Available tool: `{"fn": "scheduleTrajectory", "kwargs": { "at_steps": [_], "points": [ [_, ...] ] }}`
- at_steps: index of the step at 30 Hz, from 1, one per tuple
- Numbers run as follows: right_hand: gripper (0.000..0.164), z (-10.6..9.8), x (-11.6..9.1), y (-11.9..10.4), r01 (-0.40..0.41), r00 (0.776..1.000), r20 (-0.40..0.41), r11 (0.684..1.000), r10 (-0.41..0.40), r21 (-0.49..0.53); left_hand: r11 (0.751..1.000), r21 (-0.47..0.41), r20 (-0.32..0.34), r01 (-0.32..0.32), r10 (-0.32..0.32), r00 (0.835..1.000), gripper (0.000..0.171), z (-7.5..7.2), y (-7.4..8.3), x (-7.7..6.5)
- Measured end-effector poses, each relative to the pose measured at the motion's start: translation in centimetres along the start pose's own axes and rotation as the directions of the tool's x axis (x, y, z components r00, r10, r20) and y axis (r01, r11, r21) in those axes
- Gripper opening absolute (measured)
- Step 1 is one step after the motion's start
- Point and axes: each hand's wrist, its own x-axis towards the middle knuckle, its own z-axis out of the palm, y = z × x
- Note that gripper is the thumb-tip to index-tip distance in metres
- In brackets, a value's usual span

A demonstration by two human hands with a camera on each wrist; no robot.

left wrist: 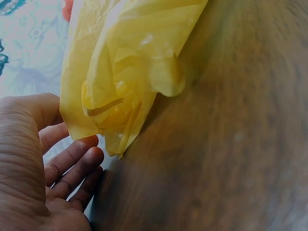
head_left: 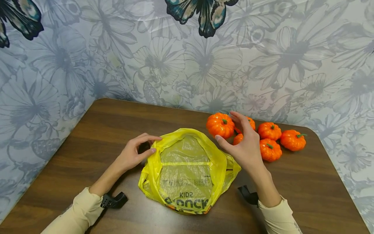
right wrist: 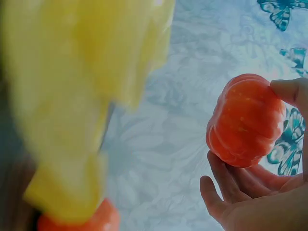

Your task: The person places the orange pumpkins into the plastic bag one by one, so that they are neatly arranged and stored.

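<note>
An orange toy pumpkin (head_left: 219, 126) with a green stem is held by my right hand (head_left: 245, 146), just off the bag's right rim. The right wrist view shows the same pumpkin (right wrist: 246, 121) gripped between thumb and fingers. My left hand (head_left: 132, 152) pinches the left rim of a yellow plastic bag (head_left: 155, 182) between thumb and index finger. The bag lies with its wide mouth facing up, and dark printed letters show through its front. In the left wrist view the bag (left wrist: 130, 43) hangs in loose folds beside the fingers.
Several more orange pumpkins (head_left: 270, 150) sit in a group at the back right of the brown table (head_left: 117, 120), some partly hidden behind my right hand. A flower-patterned wall covering (head_left: 163, 65) rises behind the table's back edge. Black straps (head_left: 114, 200) circle both wrists.
</note>
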Motion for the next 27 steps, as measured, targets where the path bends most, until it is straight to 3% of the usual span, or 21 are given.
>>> {"fn": "scheduleTrajectory", "kwargs": {
  "at_steps": [9,19,27],
  "points": [
    [0.068,3.1,0.7,-2.3,0.11,0.992,0.045,0.984,-0.117,0.142,1.0,-0.009,-0.001,0.001,-0.001,1.0,0.04,-0.2,0.1,0.1],
    [0.075,5.1,-0.1,-3.0,0.089,0.986,0.126,0.986,-0.107,0.14,1.0,-0.019,0.012,0.0,0.0,1.0,0.039,-0.1,-0.1,0.2],
    [0.077,7.3,-0.4,-3.5,0.11,0.96,0.246,0.987,-0.137,0.119,1.0,-0.023,0.004,-0.013,0.014,1.0,0.041,-0.1,0.0,0.3]
  ]
}}
